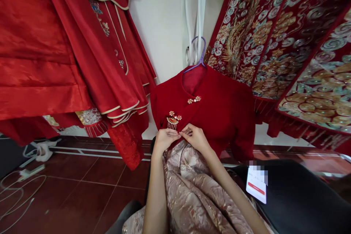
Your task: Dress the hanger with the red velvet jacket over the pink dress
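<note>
A dark red velvet jacket [219,109] hangs on a purple hanger [201,53] in front of me. It has a pearl clasp [194,99] at the collar and a tasselled gold brooch [173,119] lower on the front flap. My left hand [163,139] and my right hand [195,137] meet just below the brooch. Both have fingers curled and pinching the jacket's front edge. What sits between the fingertips is too small to make out. A pale pink brocade skirt [192,193] hangs below the jacket, between my forearms.
Red satin robes [68,51] hang at the left. An embroidered red and gold garment [287,36] hangs at the right. A black chair [301,197] with a white tag [256,186] stands at lower right. White cables [24,179] lie on the dark red floor tiles.
</note>
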A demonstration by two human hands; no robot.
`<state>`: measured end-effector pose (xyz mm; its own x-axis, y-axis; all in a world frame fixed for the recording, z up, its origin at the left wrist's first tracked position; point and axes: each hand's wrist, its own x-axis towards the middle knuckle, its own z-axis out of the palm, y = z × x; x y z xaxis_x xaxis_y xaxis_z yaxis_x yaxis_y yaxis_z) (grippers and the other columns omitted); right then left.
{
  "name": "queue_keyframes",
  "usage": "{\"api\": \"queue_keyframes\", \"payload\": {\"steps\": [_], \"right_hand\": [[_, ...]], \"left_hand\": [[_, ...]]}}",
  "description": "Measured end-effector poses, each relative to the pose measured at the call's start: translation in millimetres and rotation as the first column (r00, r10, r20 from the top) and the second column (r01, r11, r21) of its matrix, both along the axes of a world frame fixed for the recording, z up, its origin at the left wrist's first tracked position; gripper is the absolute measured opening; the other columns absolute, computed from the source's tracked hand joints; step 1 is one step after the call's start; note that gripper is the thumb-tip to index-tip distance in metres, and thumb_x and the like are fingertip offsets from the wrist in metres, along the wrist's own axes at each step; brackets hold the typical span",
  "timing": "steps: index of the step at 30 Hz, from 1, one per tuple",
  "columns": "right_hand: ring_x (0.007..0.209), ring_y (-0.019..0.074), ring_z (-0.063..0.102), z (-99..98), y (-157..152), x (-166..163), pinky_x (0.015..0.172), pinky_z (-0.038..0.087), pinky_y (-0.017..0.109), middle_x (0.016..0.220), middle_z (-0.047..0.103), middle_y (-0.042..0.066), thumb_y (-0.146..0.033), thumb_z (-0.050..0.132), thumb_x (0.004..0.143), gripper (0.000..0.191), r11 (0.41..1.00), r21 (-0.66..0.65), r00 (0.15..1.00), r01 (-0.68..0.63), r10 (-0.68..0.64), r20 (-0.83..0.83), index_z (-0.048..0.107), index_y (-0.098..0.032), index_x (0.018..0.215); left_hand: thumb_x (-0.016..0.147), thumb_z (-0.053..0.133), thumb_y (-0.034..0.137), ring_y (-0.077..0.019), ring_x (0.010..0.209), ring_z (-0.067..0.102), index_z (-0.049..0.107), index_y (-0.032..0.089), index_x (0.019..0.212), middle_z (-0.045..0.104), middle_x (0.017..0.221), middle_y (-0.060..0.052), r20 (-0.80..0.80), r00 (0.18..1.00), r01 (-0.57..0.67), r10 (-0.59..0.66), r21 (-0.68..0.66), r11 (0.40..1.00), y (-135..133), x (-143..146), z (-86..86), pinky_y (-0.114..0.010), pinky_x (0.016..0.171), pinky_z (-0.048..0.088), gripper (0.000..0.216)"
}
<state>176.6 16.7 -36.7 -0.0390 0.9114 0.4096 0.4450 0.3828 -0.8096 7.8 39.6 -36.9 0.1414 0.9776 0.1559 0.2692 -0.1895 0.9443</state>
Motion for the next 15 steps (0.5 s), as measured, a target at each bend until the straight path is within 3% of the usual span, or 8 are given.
{"api": "queue_keyframes", "payload": {"steps": [5,15], "right_hand": [[0.07,0.0158,0.067,1.6,-1.3,1.5,0.067,0.052,0.026,0.076,0.07,0.001,-0.024,0.064,0.079,0.004,1.0,-0.009,1.0,0.013,-0.013,0.0,0.062,-0.02,0.079],[0.072,0.0157,0.068,-2.3,-1.0,-0.8,0.07,0.054,0.027,0.081,0.072,0.001,-0.02,0.061,0.08,0.002,0.999,0.032,0.999,0.041,-0.041,0.027,0.063,-0.021,0.08]], "left_hand": [[0.064,0.077,0.018,-0.0178,0.072,0.071,0.075,0.011,0.079,0.076,0.079,-0.01,-0.035,0.999,-0.011,0.012,0.01,1.0,3.3,0.2,-5.4,-0.029,0.075,0.056,0.017],[0.07,0.072,0.019,-0.0167,0.076,0.071,0.075,0.015,0.081,0.076,0.08,-0.007,-0.084,0.996,-0.004,0.006,0.021,1.0,-2.5,-1.8,2.9,-0.026,0.074,0.055,0.012]]}}
